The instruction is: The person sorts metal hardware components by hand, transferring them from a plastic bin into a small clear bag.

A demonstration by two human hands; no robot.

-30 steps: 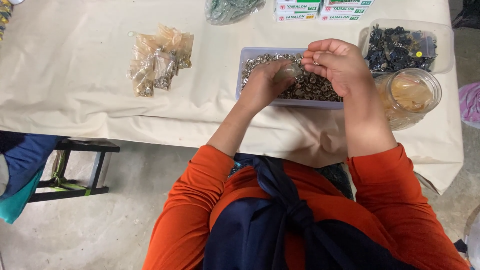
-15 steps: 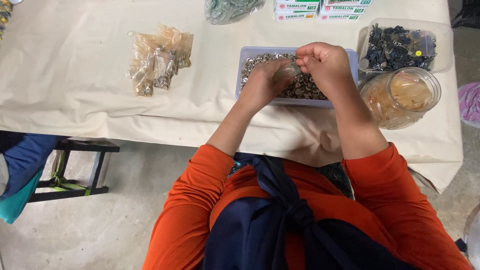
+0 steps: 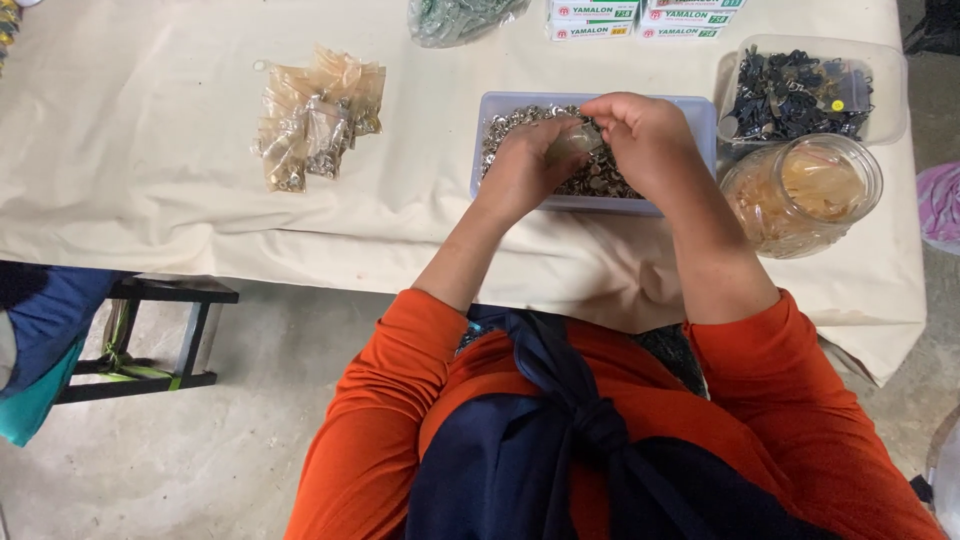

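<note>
Fingers (image 3: 590, 125) of both hands pinch a small clear bag (image 3: 572, 143) below white boxes (image 3: 640, 18).

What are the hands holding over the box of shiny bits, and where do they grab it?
Both hands, left and right, hold a small clear bag between them over the tray, pinching it at its sides. Which fingers grip cannot be told.

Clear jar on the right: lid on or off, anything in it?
Off. The clear jar stands upright with an open mouth, no lid showing, and holds translucent yellowish bags, close to full.
</note>
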